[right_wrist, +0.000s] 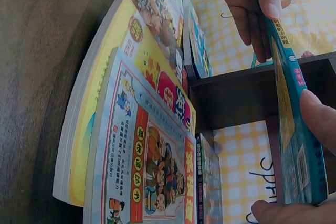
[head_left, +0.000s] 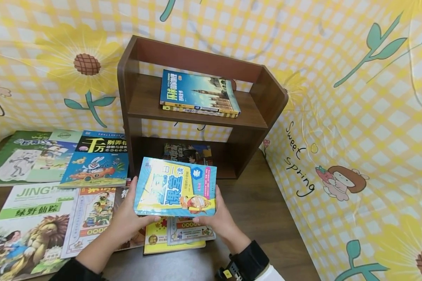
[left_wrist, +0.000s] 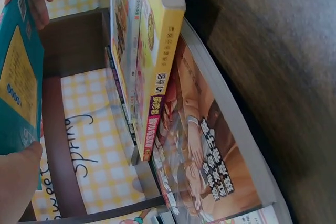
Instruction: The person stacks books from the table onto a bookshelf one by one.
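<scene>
A blue book (head_left: 176,187) with a yellow panel and a cartoon child on its cover is held between both hands, in front of the shelf's lower level. My left hand (head_left: 128,218) grips its left end, thumb at the near edge. At the right end, my right hand (head_left: 219,214) holds it the same way. The left wrist view shows the teal back cover (left_wrist: 21,77), and the right wrist view its spine (right_wrist: 294,77). Below it lie a yellow book (head_left: 154,242) and a pale blue comic-style book (head_left: 191,230), partly hidden by the held book.
A brown two-level shelf (head_left: 197,121) stands behind, with stacked books (head_left: 200,91) on its upper board and a dark book (head_left: 188,153) on the lower. Several books, including a green-titled one (head_left: 31,230) and a rabbit-cover one (head_left: 95,160), lie on the left.
</scene>
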### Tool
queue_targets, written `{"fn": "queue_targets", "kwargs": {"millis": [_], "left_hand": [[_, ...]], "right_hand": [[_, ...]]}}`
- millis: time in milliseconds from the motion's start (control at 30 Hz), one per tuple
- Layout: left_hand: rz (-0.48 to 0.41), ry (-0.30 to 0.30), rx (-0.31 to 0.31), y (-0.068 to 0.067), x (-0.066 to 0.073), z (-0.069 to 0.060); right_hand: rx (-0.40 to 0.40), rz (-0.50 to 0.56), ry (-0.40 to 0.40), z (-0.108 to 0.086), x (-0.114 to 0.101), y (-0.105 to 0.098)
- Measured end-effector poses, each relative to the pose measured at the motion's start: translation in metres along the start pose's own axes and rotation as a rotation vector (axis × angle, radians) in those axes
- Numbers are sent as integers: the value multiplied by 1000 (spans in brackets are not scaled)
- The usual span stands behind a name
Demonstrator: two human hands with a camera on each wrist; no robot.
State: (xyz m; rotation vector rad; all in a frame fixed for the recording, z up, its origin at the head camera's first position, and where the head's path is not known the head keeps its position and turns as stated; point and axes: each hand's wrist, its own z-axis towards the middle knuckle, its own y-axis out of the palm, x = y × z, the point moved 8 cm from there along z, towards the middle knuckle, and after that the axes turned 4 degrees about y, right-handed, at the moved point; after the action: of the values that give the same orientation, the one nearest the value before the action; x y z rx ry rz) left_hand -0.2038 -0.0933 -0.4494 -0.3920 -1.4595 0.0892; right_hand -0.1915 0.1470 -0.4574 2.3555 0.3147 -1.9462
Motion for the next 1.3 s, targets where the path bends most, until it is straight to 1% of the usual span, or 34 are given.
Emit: {"fn": "queue_targets", "kwargs": {"millis": [67,167,300,367,467,600,833,1000,1133,1300], "left_hand": [[7,19,-13,0,-1,2],[2,20,-55,1,-5,6],[11,-30,-112,3,-15,10],[16,-44,-132,5,-18,13],[25,-61,-148,8,-22,16],[28,-62,-154,12,-30,21],[131,-74,-126,18,-48,34],[140,-59,-122,23,-54,44],[155,-49,-116,23,-58,52],[193,-61,-126,22,-62,60]], "right_hand": [[18,-19,0,3,1,-2],[35,-47,2,7,4,-8],[35,-52,-7,13,8,-13],[44,-54,-9,15,11,-15],[80,-93,8,17,15,-18],[119,-119,26,23,22,-21],[137,-178,12,39,30,-21],[118,-157,15,52,37,-21],[114,-148,22,62,44,-23],[111,-145,51,70,50,-24]]}}
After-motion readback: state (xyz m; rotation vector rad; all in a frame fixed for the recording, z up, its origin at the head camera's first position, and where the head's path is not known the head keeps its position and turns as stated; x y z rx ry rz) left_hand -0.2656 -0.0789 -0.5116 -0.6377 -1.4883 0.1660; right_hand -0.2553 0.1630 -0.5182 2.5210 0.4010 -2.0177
